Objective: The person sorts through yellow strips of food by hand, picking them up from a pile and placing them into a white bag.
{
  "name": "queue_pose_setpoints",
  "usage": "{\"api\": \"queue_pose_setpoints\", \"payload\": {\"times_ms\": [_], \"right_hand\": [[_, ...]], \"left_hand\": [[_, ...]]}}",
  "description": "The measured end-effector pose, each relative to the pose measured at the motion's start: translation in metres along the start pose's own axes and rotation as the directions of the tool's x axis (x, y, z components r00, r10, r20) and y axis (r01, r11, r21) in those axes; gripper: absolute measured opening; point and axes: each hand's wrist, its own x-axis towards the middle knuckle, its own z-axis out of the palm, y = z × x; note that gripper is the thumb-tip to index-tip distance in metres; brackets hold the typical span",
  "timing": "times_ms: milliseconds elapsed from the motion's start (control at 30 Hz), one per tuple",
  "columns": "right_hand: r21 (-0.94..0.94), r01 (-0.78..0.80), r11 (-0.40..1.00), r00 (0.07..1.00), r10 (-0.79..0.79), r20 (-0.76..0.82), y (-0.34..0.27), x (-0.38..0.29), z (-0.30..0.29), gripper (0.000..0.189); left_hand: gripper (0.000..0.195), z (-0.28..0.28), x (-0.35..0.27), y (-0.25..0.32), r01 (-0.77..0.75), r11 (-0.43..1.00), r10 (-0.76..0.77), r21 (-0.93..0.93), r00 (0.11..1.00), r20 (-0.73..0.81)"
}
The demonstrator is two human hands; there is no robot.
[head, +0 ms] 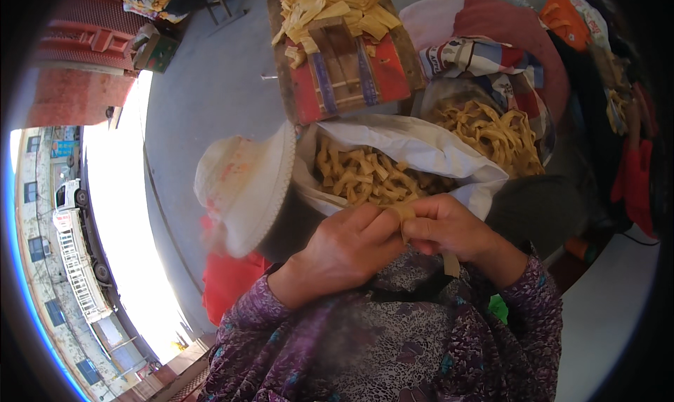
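Observation:
Both my hands meet over my lap, pinching one flat, pale-yellow strip (pixel 451 265) that looks like bean curd skin. My left hand (pixel 354 244) grips it with bent fingers. Thumb and forefinger of my right hand (pixel 447 227) press on its folded upper part, and a short end hangs below that hand. Whether the strip forms a closed knot cannot be made out between the fingers. Just beyond my hands, a white woven sack (pixel 421 141) stands open. Inside it are many short knotted yellow pieces (pixel 368 176).
A red-topped wooden stand (pixel 389 76) ahead carries flat yellow strips (pixel 331 7) and a brown wooden piece with blue bands (pixel 339 60). Long loose strips (pixel 489 126) fill a bag at right, beside patterned cloth (pixel 511 26). A white hat (pixel 247 191) is at left, near red fabric (pixel 231 281).

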Motion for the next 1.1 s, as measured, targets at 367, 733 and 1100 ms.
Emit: {"api": "queue_pose_setpoints", "payload": {"times_ms": [367,733,1100], "right_hand": [[0.199,0.216,0.956,0.972,-0.190,-0.138,-0.007,-0.001,0.010,0.012],[0.116,0.349,0.930,0.917,-0.313,-0.248,0.010,0.008,0.007,0.039],[-0.242,0.299,0.923,0.922,-0.344,-0.177,0.000,-0.013,0.005,0.039]], "left_hand": [[0.019,0.025,-0.005,0.005,0.356,0.905,-0.198,0.234,0.838,-0.509],[0.026,0.007,-0.009,0.018,0.210,0.965,-0.156,0.160,0.943,-0.295],[0.013,0.005,-0.022,-0.003,0.539,-0.043,-0.622,-0.841,0.644,0.445]]}}
